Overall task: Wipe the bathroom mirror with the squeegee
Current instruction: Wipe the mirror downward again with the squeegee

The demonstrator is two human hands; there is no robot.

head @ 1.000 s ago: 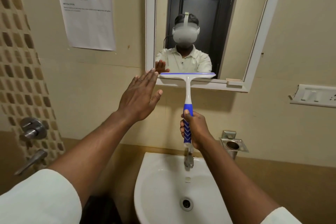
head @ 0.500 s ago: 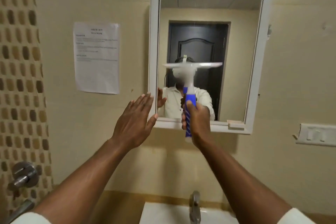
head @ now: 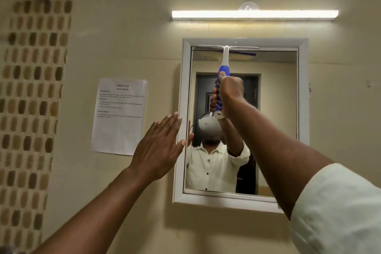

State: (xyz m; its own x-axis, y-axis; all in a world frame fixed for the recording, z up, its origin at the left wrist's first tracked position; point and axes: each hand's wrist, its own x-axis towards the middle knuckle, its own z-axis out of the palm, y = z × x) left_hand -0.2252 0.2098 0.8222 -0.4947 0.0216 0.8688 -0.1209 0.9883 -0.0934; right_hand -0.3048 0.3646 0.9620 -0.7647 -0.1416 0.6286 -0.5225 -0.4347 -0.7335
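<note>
Left to right: printed sheet (head: 119, 116) on wall; left hand (head: 158, 147), grip wide, fingers straight, beside mirror (head: 268, 130) frame; right hand (head: 229, 94), grip holding squeegee (head: 224, 62) handle, blade along mirror's top edge.

Beige wall (head: 134, 47), lit tube light (head: 254, 14), mosaic tile strip (head: 31, 99), taped paper notice (head: 119, 115)

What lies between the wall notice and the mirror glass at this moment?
In the head view, the open left hand is raised between the notice and the mirror, its fingertips overlapping the white frame. Whether it touches the frame cannot be told.
</note>
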